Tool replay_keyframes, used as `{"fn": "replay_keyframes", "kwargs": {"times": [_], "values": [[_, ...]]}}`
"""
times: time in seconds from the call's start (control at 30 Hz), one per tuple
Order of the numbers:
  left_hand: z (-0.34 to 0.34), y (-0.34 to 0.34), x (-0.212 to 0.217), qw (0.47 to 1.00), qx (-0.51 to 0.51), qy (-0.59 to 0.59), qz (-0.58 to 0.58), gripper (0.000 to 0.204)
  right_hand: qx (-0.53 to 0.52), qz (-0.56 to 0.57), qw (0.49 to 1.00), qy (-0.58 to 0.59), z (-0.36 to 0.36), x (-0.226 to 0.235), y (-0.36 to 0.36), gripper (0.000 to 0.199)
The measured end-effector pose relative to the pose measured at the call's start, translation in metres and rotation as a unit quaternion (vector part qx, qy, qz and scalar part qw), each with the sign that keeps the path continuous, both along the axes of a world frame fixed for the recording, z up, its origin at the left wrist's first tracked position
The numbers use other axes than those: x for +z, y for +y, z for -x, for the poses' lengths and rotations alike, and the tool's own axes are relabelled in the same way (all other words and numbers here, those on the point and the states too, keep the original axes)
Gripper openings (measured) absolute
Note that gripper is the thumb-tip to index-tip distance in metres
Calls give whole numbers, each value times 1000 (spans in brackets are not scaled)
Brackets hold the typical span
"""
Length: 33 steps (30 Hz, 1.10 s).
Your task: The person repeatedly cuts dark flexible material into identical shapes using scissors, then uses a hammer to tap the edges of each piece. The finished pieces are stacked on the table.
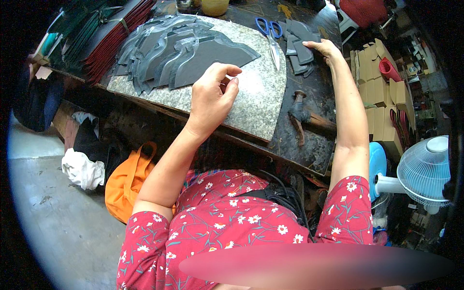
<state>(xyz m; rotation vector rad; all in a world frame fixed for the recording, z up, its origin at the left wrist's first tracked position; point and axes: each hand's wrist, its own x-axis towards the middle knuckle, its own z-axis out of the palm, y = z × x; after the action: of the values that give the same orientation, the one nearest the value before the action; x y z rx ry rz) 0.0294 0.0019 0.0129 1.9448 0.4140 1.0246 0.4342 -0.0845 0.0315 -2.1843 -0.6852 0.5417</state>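
Note:
Over the pale speckled slab (256, 108), my left hand (212, 96) hovers with loosely curled fingers; a gap shows between thumb and forefinger, and nothing is visible in it. Beside and beyond it, dark grey flat cut pieces (208, 63) with curved, paler edges overlap in a spread stack. My right hand (327, 50) reaches to a pile of smaller dark grey cut pieces (300, 46) right of the slab. Its thumb presses on the edge of one piece, while its other fingers are mostly hidden. Blue-handled scissors (271, 38) lie between the two piles, blades toward me.
A hammer (304, 116) with a wooden handle rests on the dark bench (295, 150). Red strips (116, 36) are bundled at the far left. A yellow container (215, 7) stands at the back. Right are cardboard boxes (379, 92) and a fan (425, 169); an orange bag (128, 186) hangs below.

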Motion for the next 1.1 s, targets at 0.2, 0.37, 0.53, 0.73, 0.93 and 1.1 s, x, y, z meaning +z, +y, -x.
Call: {"fn": "replay_keyframes", "kwargs": {"times": [0.2, 0.37, 0.53, 0.73, 0.93, 1.1], "values": [[0, 1, -1, 1000, -2, -16, -9, 14, -5, -102, 991, -87, 27, 6, 9, 107], [1, 1, -2, 1000, 0, -16, -10, 14, 118, -103, 916, -370, 29, 58, 3, 84], [-1, 0, -2, 1000, 1, -13, -1, 14, 217, -55, 861, -457, 38, 56, -2, 89], [1, -2, -3, 1000, 4, -6, 7, 13, 133, 73, 916, -372, 57, 33, 0, 79], [0, 1, -8, 998, 12, -19, -50, 14, 88, -117, 966, -212, -25, 41, -22, 73], [-1, 1, -10, 996, 20, -29, -81, 11, -47, 313, 861, -398, -55, 6, -37, 90]]}}
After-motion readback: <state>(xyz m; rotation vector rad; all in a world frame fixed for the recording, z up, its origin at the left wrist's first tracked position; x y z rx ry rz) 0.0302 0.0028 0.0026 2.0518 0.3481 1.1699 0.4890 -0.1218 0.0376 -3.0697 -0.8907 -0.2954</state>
